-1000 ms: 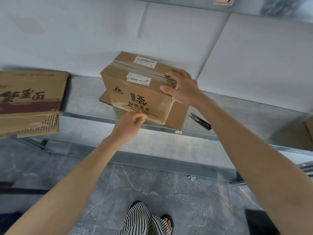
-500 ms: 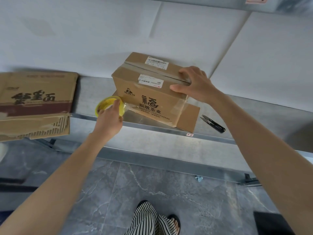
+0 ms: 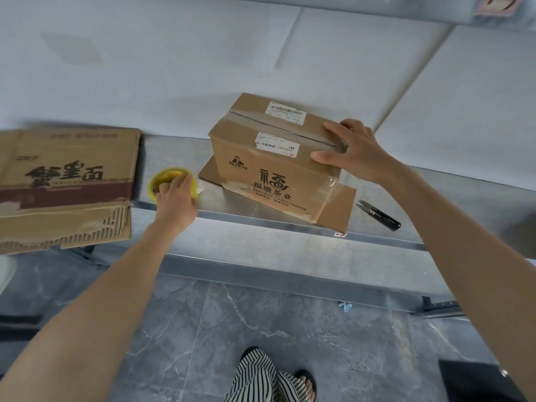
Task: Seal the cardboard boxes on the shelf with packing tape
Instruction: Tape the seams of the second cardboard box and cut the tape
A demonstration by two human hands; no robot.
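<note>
Since the left hand (image 3: 177,203), fingers (image 3: 171,185) grasping the tape roll (image 3: 155,181), pulled left off the box (image 3: 269,169), cutting's prob. next (strip barely visible). Right hand (image 3: 356,152) presses the top, fingers released.

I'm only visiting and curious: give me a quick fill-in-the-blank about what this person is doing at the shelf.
The left hand grips a ____ tape roll.
The right hand rests on the ____ of the upright box.
Black snips lie on the shelf, to that box's ____.
Missing words: yellow; top; right.
</note>
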